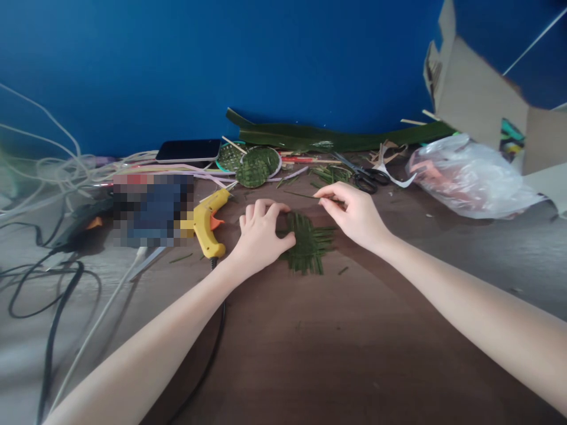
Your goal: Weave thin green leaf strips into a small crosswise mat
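On the brown table lies a small woven mat of green leaf strips (305,245), its strip ends sticking out unevenly. My left hand (264,236) rests at the mat's left edge, fingers apart, with thumb and fingertips touching it. Above the mat's upper right, my right hand (349,209) pinches a thin green leaf strip (299,193) between thumb and forefinger; the strip points left. Just behind are round woven leaf pieces (253,167) and a heap of cut leaf strips (332,173).
A yellow glue gun (206,223) with a black cord lies left of my left hand. Black-handled scissors (370,177) and a clear plastic bag (469,177) are at the right. Long green leaves (319,139) and a phone (189,150) lie along the blue wall. Tangled cables (66,277) cover the left.
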The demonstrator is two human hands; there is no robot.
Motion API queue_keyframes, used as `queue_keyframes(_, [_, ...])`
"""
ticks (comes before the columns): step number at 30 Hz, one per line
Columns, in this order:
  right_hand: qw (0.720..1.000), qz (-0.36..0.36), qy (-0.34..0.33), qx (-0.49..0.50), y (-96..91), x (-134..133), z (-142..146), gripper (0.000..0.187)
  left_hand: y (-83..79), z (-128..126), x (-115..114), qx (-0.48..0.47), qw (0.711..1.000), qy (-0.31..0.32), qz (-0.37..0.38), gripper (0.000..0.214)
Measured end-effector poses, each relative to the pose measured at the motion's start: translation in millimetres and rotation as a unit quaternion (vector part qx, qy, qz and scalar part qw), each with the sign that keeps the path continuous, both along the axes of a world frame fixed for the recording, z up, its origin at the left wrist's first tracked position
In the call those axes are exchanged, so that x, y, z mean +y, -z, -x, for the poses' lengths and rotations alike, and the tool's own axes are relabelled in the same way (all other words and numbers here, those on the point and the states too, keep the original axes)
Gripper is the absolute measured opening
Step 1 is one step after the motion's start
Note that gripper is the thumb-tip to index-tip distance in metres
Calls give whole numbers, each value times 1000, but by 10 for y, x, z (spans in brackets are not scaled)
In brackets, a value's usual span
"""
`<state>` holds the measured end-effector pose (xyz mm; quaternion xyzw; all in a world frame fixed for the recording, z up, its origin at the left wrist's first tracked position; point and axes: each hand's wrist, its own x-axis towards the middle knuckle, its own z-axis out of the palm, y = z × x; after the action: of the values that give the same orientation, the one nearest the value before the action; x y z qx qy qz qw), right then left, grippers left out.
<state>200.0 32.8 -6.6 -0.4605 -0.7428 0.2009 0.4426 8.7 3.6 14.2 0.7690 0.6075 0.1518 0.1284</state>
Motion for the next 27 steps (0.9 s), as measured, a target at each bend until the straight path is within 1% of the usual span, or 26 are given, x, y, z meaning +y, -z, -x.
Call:
queue_keyframes(5, [1000,6,-9,-1,-7,-11,-2,11,12,3,-15,-10,1000,-3,-10,34])
queue_keyframes(10, [1000,3,-15,-21,5,-12,-4,11,50,18,-29,-24,999,0,-46,33])
queue_keyframes(15, [999,-4,-22,-37,-13,-30,-6,11,62,28,-40,-29,998,6,-56,33])
queue_keyframes(21, [994,-53,-52,-79,-41,-74,-13,13,66,33,-40,-32,998,7,-53,33])
queue_keyframes(24, [990,-80,-69,-91,-40,-77,-10,14,74,29,-27,-37,998,2,-48,25])
queue_keyframes(27, [989,-90,-72,-96,-36,-73,-4,14,79,23,-18,-33,998,-2,-47,19])
